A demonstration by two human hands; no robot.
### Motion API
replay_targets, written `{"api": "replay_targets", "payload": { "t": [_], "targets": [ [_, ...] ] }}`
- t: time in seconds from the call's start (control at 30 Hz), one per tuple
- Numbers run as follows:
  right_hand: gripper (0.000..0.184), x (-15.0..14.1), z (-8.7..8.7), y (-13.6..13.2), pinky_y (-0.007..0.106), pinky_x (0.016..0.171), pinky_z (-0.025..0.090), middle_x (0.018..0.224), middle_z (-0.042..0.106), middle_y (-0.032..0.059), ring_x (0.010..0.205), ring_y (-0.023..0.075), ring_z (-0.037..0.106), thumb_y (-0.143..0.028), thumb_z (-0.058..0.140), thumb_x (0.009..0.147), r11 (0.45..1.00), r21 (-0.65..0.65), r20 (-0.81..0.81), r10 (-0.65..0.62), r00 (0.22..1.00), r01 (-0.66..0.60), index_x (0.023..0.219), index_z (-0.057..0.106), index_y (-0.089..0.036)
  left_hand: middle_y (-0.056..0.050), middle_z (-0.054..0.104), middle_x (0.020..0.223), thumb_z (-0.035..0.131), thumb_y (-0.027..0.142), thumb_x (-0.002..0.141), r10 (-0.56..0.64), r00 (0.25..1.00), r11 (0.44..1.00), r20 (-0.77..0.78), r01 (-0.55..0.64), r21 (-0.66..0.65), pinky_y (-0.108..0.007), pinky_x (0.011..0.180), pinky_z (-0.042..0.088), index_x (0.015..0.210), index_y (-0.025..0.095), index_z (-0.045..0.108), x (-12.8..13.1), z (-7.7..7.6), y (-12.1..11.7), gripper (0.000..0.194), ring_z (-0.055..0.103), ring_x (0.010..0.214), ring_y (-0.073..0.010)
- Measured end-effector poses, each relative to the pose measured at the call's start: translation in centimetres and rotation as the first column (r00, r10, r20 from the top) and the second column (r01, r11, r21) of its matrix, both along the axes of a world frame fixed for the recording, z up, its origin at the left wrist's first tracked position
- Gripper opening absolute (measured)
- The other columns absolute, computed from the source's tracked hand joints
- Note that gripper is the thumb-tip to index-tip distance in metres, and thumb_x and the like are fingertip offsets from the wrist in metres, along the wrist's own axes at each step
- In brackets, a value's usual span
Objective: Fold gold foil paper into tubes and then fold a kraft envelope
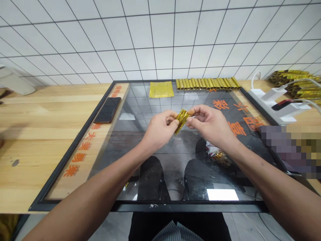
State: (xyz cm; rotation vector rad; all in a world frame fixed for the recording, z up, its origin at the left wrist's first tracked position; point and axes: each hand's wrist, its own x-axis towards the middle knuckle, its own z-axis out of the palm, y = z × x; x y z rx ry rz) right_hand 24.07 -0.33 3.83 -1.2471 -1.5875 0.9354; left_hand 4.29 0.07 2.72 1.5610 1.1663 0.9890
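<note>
A small piece of gold foil paper [182, 119], curled and creased, is held between my hands above the glass panel. My left hand [160, 129] pinches its left side between thumb and fingers. At its right edge, the thumb and index finger of my right hand [209, 122] also grip the foil. Behind my hands, a flat square of yellow-gold foil paper [162, 89] lies on the glass. To the right of that square stretches a row of rolled gold foil tubes [208, 83].
The black-framed glass panel [165, 206] bears orange characters. A phone [107, 109] rests on its left side. At right are a white power strip [272, 103] with plugs and cables, and a heap of gold tubes [301, 87]. A tiled wall [140, 33] rises behind.
</note>
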Motion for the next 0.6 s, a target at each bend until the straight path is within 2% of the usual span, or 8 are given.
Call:
{"api": "replay_targets", "payload": {
  "t": [0.1, 0.33, 0.6],
  "targets": [
    [0.018, 0.02, -0.32, 0.18, 0.033, 0.073, 0.063, 0.082, 0.077, 0.0036, 0.074, 0.0186, 0.075, -0.028, 0.08, 0.086, 0.999, -0.034, -0.074, 0.027, 0.997, -0.03, 0.098, 0.069, -0.02, -0.001, 0.073, 0.081, 0.063, 0.019, 0.087, 0.007, 1.0, 1.0, -0.002, -0.007, -0.004, -0.026, 0.063, 0.056, 0.097, 0.019, 0.072, -0.01, 0.06, 0.01, 0.013, 0.067, 0.072, -0.0146],
    [0.022, 0.18, -0.3, 0.15, 0.037, 0.081, 0.068, 0.094, 0.08, 0.0067, 0.085, 0.0207, 0.08, -0.028, 0.081, 0.088, 0.994, -0.066, -0.109, 0.078, 0.991, -0.086, 0.104, 0.069, -0.02, -0.001, 0.074, 0.084, 0.063, 0.019, 0.088, 0.002, 1.0, 1.0, -0.016, -0.002, 0.002, -0.026, 0.064, 0.055, 0.098, 0.019, 0.072, -0.05, -0.17, 0.16, 0.013, 0.067, 0.074, -0.0143],
    [0.018, 0.18, -0.32, 0.09, 0.036, 0.077, 0.066, 0.089, 0.079, 0.0054, 0.082, 0.0212, 0.08, -0.032, 0.08, 0.09, 0.996, -0.047, -0.095, 0.067, 0.993, -0.072, 0.1, 0.07, -0.021, -0.001, 0.074, 0.084, 0.063, 0.022, 0.09, -0.008, 0.999, 1.0, -0.04, 0.009, 0.025, -0.026, 0.066, 0.055, 0.099, 0.019, 0.072, -0.17, -0.26, 0.02, 0.013, 0.067, 0.074, -0.0144]
  ]
}}
